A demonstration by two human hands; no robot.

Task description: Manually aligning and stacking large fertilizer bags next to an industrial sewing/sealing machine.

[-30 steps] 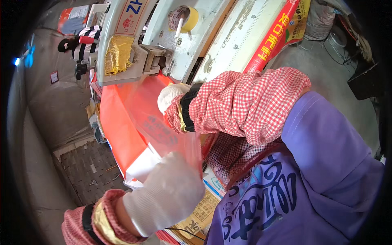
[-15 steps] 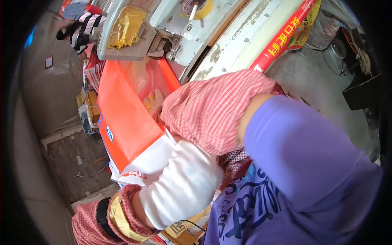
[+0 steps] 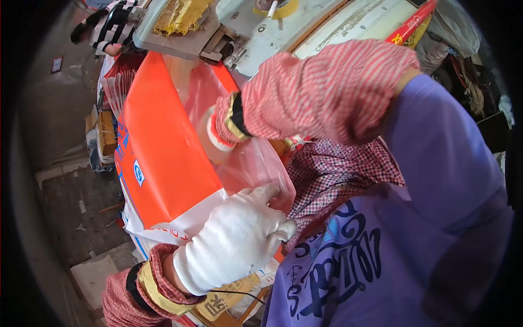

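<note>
A large orange and white bag (image 3: 163,147) stands mouth upward in front of me, with a see-through plastic liner (image 3: 256,163) inside it that looks pinkish. My left hand (image 3: 234,237), in a white knitted glove, grips the near edge of the bag and liner with bent fingers. My right hand (image 3: 215,143) reaches down into the liner. Only its wrist and a pale part below the cuff show through the plastic, and its fingers are hidden. Both forearms wear red checked sleeves.
Beyond the bag is a grey machine table (image 3: 267,38) with a tape roll (image 3: 280,8) and a yellow woven patch (image 3: 182,16). A striped-sleeved person (image 3: 111,27) is at the far left. Folded bags (image 3: 117,84) are stacked beside mine. A red-yellow packet (image 3: 411,27) lies far right.
My right arm has drawn back and up, and its cuff now shows over the bag's mouth. My left hand has come out from behind it, onto the near edge. The view has shifted slightly.
</note>
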